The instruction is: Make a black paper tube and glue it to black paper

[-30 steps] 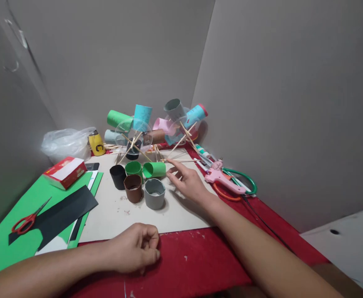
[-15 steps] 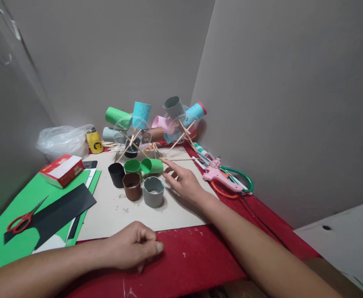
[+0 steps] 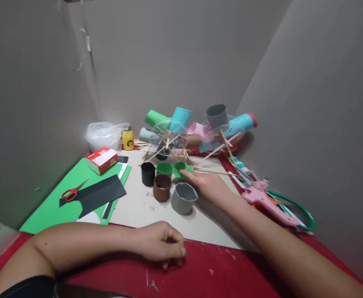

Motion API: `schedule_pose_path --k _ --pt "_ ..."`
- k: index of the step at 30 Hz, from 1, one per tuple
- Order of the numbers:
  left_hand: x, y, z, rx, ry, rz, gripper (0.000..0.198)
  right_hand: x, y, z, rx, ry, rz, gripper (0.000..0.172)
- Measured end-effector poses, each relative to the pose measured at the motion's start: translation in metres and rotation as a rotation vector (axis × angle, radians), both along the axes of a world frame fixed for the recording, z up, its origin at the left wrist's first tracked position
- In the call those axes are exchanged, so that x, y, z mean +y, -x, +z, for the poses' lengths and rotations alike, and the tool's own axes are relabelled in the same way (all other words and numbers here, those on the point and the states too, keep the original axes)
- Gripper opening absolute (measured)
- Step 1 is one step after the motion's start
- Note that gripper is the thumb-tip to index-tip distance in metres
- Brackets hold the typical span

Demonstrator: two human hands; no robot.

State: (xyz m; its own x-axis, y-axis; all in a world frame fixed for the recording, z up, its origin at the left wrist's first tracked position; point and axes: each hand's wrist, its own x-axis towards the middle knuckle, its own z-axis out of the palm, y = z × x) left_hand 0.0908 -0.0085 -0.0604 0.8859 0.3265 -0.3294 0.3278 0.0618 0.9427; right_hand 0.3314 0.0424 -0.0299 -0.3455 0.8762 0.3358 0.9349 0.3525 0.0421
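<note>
My right hand (image 3: pixel 211 186) reaches over the pale board (image 3: pixel 131 211), its fingers against a light green paper ring (image 3: pixel 179 167). One finger crosses the ring's front; the far fingers are hidden. Close by stand a grey ring (image 3: pixel 184 200), a brown ring (image 3: pixel 162 190), a darker green ring (image 3: pixel 164 169) and a black ring (image 3: pixel 148 176), all upright. My left hand (image 3: pixel 161 244) rests on the red cloth (image 3: pixel 200 269) at the near edge, fingers curled and nothing visible in them.
Behind stand two stick-and-clear-disc wheels (image 3: pixel 167 142) bearing coloured paper tubes. A pink glue gun (image 3: pixel 267 203) lies right. Leftward are scissors (image 3: pixel 70 194), black paper (image 3: pixel 103 192), green sheets (image 3: pixel 49 211), a red box (image 3: pixel 102 160), a yellow jar (image 3: pixel 128 138) and a plastic bag (image 3: pixel 103 134).
The view has swung left, so everything appears further right. My right hand has moved from the light green ring's right end to across its front. My left hand stays curled on the cloth.
</note>
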Motion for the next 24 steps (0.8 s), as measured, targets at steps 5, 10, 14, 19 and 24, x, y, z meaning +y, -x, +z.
schedule_pose_path --k 5,10,14,19,24 --pt "0.003 0.001 -0.004 -0.020 -0.008 -0.026 0.020 0.002 -0.010 0.007 0.024 -0.021 -0.099 0.027" --pt "0.003 0.001 -0.004 -0.075 -0.013 -0.020 0.011 -0.007 -0.035 0.016 0.081 -0.013 -0.260 0.031" --pt "0.003 0.002 -0.002 -0.092 -0.039 -0.027 0.010 -0.014 -0.042 0.017 0.134 0.012 -0.322 0.030" --pt "0.000 0.003 -0.002 -0.082 -0.091 -0.020 0.023 -0.019 -0.038 0.014 0.216 -0.031 -0.353 0.027" --pt "-0.004 0.002 0.005 -0.094 -0.181 0.015 0.027 -0.035 -0.026 0.018 0.302 -0.138 -0.331 0.033"
